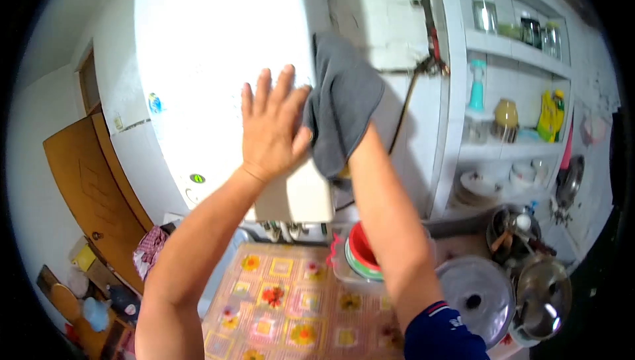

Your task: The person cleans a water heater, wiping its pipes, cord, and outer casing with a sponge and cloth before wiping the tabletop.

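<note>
A large white wall-mounted box (225, 49) hangs ahead, with a small green oval badge near its lower left. My left hand (271, 128) lies flat on its front with the fingers spread and holds nothing. Against the box's right side is a dark grey cloth (344, 95). My right hand is under that cloth at the end of my right forearm, and its fingers are hidden.
Below is a table with a flowered cover (284, 307), bearing a basin with red and green bowls (362, 247). A lidded pot (473, 300) and pans stand at right, under shelves (516, 48) of jars and dishes. Pipes run beside the box. A brown door (92, 188) is at left.
</note>
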### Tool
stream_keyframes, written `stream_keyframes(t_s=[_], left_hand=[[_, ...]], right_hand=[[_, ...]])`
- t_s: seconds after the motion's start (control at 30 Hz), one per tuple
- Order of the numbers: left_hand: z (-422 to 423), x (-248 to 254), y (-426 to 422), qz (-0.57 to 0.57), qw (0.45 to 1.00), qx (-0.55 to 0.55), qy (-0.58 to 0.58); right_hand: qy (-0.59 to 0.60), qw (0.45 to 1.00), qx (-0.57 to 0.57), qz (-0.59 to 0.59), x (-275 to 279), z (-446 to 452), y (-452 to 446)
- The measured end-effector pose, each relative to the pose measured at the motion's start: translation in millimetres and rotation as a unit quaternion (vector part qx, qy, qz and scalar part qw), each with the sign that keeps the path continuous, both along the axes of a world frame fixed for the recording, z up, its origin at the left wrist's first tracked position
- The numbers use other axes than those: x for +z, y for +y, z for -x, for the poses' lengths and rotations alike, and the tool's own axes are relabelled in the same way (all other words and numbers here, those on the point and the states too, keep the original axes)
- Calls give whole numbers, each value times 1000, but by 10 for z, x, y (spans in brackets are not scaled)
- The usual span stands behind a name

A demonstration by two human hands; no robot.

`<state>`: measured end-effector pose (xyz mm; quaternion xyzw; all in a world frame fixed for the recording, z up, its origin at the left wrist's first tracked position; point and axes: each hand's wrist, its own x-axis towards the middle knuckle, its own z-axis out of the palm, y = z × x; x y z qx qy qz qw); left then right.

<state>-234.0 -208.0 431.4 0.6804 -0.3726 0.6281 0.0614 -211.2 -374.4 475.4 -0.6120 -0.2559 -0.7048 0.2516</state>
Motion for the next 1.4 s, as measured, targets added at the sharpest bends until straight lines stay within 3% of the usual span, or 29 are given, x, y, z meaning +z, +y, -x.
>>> stream_keyframes(t_s=[0.03,0.07,0.17,0.3,0.4,0.53,0.67,0.83,1.0,1.17,1.4], left_hand=[[-47,-12,-8,7,1000,-4,-6],[0,-3,-11,4,1000,-8,11],[24,5,16,-5,1000,-20,15],[12,-3,22,-1,999,-31,7],[30,20,20,4,999,-50,6],[-46,2,8,8,999,-22,-28],[-55,1,-14,19,999,-32,-36],[-42,-11,-22,13,1000,-15,-19],[-31,-20,-27,16,999,-15,-26],[-7,-22,-15,13,1000,-5,-21],[-8,0,0,9,999,-34,-11]], right_hand=[[-42,991,-121,47,386,35,-59],[-6,995,-77,63,831,-112,-149],[65,982,-155,87,1784,-197,-281],[87,969,-203,114,2199,-233,-302],[29,967,-198,158,1834,-294,-311],[-139,945,-162,249,883,-270,-355],[-2,980,-113,163,-330,-116,-259],[141,986,-58,66,-1676,151,-5],[197,980,-25,29,-2096,335,139],[147,986,-58,50,-1514,264,48],[53,977,-181,96,935,-179,-285]])
